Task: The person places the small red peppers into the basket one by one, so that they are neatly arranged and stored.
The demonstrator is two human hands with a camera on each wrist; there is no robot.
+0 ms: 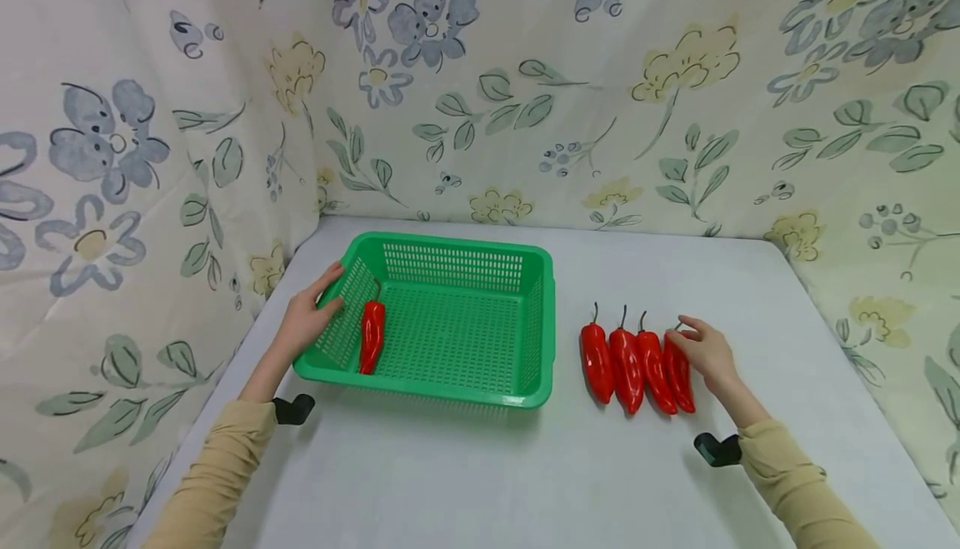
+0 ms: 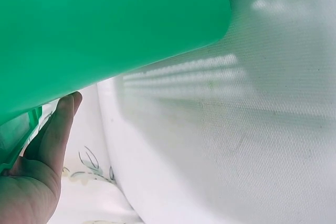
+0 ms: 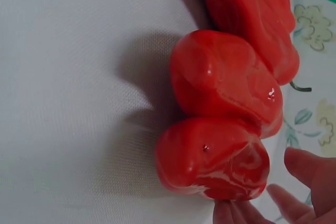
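Sleeves: tan right sleeve (image 1: 787, 474) and tan left sleeve (image 1: 213, 466), nearest the viewer, behind the fingers.
Wrist gear: one dark right wrist device (image 1: 717, 450), one dark left wrist device (image 1: 294, 409), each on the inner side, back from the fingers.
Right hand (image 1: 705, 351): fingers bent, thumb apart from them with a gap; right wrist view shows fingertips at the pepper's side and the thumb off its skin. No firm hold visible.
End pepper (image 1: 680, 378): red, right under the right fingers, stem end by thumb and index.
Next three peppers: second pepper (image 1: 656, 370), third pepper (image 1: 627, 366), fourth pepper (image 1: 596, 366), lined up leftward from the right fingers, side by side, close together, stems pointing away from the person.
Left hand (image 1: 303, 320): thumb over rim, fingers fairly straight along the outside, holds the basket's left edge.
Green basket (image 1: 450, 391): slotted, extends right from the left fingers, well apart from the right fingers.
Inside pepper (image 1: 372, 332): red, in basket by the left wall, just right of the left thumb, stem away.
Table (image 1: 450, 482): white, under basket and row.
Floral cloth (image 1: 465, 166): beyond all fingers, behind table and at its sides.
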